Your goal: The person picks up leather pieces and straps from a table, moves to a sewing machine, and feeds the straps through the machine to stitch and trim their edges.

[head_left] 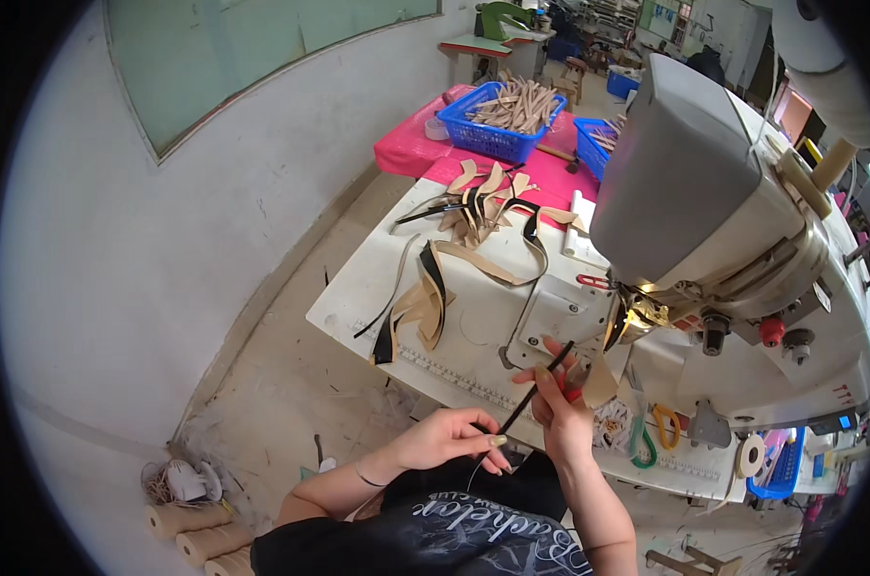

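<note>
A narrow black strip (524,404) runs slantwise between my two hands, just in front of the table edge. My left hand (454,444) pinches its lower end between thumb and fingers. Higher up, my right hand (562,398) has its fingers closed round the strip near the upper end. Something red (574,384) shows within the right hand, mostly hidden by the fingers. A tan piece (603,380) lies right beside that hand; whether the hand touches it I cannot tell. Left of the sewing machine (689,154), tan and black strap pieces (421,307) lie on the white table (358,298).
Green-handled scissors (641,440) and a yellow-orange handled tool (665,427) lie right of my hands. A blue basket (493,140) of tan strips stands on pink cloth (406,144) at the back. Thread cones (209,542) sit on the floor at left, near the wall.
</note>
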`<state>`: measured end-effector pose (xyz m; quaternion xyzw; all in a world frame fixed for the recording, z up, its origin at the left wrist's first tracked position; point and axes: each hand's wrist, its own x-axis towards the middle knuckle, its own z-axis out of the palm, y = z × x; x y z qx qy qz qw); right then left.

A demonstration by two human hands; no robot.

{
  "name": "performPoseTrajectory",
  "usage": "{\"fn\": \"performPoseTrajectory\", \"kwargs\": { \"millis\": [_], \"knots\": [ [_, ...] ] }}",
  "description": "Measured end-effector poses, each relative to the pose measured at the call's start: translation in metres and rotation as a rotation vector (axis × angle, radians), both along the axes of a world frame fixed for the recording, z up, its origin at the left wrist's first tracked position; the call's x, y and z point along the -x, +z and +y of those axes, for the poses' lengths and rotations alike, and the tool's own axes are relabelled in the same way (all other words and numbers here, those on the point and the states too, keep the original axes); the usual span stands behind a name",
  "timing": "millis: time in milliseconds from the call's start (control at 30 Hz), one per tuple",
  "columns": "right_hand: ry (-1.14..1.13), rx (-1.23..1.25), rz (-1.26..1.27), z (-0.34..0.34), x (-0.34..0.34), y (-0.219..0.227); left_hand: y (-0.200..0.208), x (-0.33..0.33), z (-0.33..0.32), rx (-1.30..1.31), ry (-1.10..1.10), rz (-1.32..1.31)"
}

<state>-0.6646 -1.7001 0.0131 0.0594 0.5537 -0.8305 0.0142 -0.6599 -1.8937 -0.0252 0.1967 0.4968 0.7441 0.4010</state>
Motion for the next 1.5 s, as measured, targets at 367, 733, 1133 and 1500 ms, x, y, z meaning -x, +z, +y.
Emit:
{"fn": "performPoseTrajectory", "kwargs": {
  "millis": [367,733,1133,1500],
  "knots": [
    [-0.051,-0.101,0.066,-0.015,0.027,-0.013,0.012,0.01,-0.045,0.029,-0.112,0.034],
    [-0.125,0.024,0.0,-0.019,0.022,-0.022,0.038,0.087,-0.103,0.27,-0.137,0.281],
    [0.073,0.154,-0.18,-0.013,-0.025,-0.006,-0.018,0.337,-0.124,0.724,0.541,0.917],
    [0.095,0.186,-0.17,-0.009,-0.029,-0.006,0.046,0.346,-0.12,0.693,0.246,0.476]
  ]
}}
